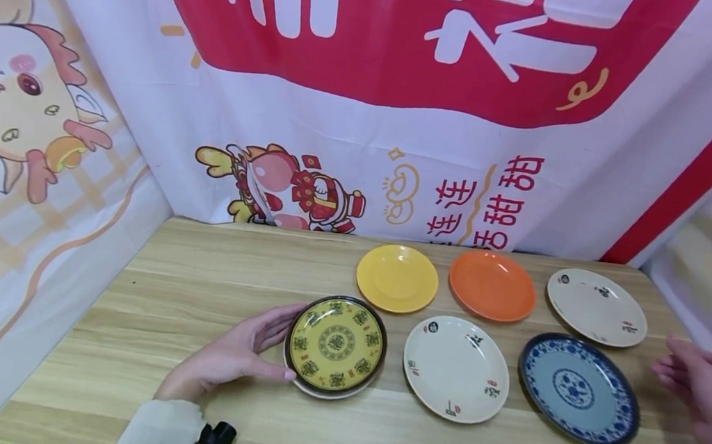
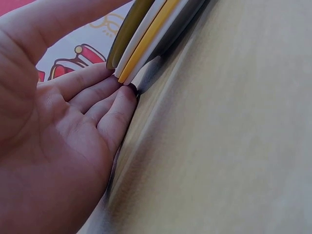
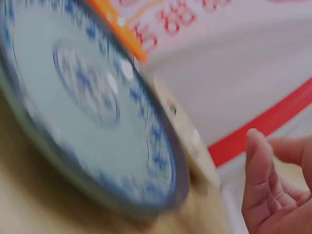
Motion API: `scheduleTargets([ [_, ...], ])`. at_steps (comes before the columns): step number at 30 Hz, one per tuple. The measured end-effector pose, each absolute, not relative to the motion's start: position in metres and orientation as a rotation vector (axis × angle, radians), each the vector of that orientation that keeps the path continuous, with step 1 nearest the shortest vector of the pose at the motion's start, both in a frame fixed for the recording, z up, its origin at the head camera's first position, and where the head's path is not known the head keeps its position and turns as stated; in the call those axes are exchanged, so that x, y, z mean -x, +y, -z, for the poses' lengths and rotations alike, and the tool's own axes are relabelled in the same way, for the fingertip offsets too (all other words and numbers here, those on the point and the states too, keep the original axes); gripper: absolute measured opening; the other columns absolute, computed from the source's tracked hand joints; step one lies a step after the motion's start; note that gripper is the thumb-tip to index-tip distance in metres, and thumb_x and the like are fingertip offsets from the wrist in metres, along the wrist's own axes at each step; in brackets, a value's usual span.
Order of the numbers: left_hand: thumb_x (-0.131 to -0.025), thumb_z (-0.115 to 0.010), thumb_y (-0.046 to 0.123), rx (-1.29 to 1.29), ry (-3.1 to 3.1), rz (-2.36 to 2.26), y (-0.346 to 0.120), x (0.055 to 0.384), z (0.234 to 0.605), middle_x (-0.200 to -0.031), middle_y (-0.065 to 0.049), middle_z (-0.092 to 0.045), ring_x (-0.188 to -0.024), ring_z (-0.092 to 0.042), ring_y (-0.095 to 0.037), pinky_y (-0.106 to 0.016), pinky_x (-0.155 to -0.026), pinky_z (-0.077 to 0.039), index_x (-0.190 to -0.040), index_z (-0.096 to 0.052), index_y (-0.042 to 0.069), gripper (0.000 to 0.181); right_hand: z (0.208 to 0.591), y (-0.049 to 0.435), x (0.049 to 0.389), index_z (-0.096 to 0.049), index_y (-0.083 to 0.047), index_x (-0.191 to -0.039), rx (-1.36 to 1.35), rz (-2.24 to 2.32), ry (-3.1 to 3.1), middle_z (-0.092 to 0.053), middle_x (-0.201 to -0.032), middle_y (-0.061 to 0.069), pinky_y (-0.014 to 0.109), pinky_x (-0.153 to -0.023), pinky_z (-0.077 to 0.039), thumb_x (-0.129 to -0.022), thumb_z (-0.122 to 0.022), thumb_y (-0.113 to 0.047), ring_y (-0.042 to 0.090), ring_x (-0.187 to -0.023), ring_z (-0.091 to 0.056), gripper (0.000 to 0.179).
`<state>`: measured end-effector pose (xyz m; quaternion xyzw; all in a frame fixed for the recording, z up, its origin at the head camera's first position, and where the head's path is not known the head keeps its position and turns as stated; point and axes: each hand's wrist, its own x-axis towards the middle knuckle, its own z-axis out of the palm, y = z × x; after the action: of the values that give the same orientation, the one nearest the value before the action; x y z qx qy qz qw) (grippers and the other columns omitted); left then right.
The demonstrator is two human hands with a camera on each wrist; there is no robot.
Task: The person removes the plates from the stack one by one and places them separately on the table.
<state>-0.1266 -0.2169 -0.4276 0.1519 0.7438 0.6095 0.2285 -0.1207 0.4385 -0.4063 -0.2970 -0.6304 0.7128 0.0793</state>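
My left hand (image 1: 239,356) rests against the left edge of a stack of plates. Its thumb lies along the front rim, and its fairly straight fingers (image 2: 92,90) touch the rims from the side. On top of the stack is a yellow-green patterned plate with a dark rim (image 1: 336,344). White and yellow plate edges (image 2: 146,41) show beneath it in the left wrist view. My right hand (image 1: 703,389) hovers at the far right with loosely bent fingers and nothing in them. Nearest to it is a blue-and-white patterned plate (image 1: 578,391), also large in the right wrist view.
A white plate with black characters (image 1: 456,369) lies between the stack and the blue plate. Behind stand a yellow plate (image 1: 397,279), an orange plate (image 1: 492,286) and another white plate (image 1: 597,307). The wooden table (image 1: 168,291) ends at a printed cloth (image 1: 400,135).
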Motion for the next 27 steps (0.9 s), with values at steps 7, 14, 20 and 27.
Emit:
scheduleTargets([
  [7, -0.081, -0.092, 0.008, -0.417, 2.048, -1.678, -0.216, 0.127, 0.43, -0.178, -0.008, -0.029, -0.166, -0.024, -0.036, -0.051, -0.135, -0.017, -0.169, -0.032, 0.013, 0.107, 0.387, 0.377, 0.118, -0.075, -0.029, -0.096, 0.693, -1.995, -2.093, -0.071, -0.077, -0.01, 0.019, -0.059, -0.059, -0.101, -0.075, -0.037, 0.01, -0.065, -0.068, 0.01],
  [14, -0.08, -0.093, 0.01, -0.4, 2.063, -1.676, -0.217, 0.128, 0.431, -0.178, -0.007, -0.029, -0.166, -0.025, -0.037, -0.053, -0.135, -0.018, -0.169, -0.033, 0.015, 0.108, 0.375, 0.298, 0.119, -0.067, -0.013, -0.136, 0.299, -1.63, -2.686, -0.08, -0.102, -0.012, 0.016, -0.077, -0.063, -0.103, -0.071, -0.05, 0.003, -0.088, -0.076, 0.05],
  [20, -0.079, -0.094, 0.011, -0.41, 2.103, -1.665, -0.219, 0.127, 0.432, -0.177, -0.008, -0.032, -0.165, -0.027, -0.037, -0.043, -0.135, -0.024, -0.169, -0.033, 0.014, 0.108, 0.376, 0.226, 0.121, -0.064, -0.016, -0.145, -0.089, -1.507, -2.888, -0.075, -0.133, 0.005, 0.023, -0.096, -0.061, -0.098, -0.077, -0.051, 0.017, -0.117, -0.072, 0.06],
  [27, -0.081, -0.093, 0.01, -0.401, 2.068, -1.676, -0.219, 0.127, 0.431, -0.178, -0.007, -0.03, -0.165, -0.026, -0.035, -0.046, -0.135, -0.021, -0.169, -0.033, 0.015, 0.107, 0.39, 0.176, 0.13, -0.062, -0.015, -0.148, -0.397, -1.521, -2.901, -0.073, -0.139, 0.002, 0.053, -0.114, -0.056, -0.093, -0.085, -0.038, 0.027, -0.129, -0.067, 0.064],
])
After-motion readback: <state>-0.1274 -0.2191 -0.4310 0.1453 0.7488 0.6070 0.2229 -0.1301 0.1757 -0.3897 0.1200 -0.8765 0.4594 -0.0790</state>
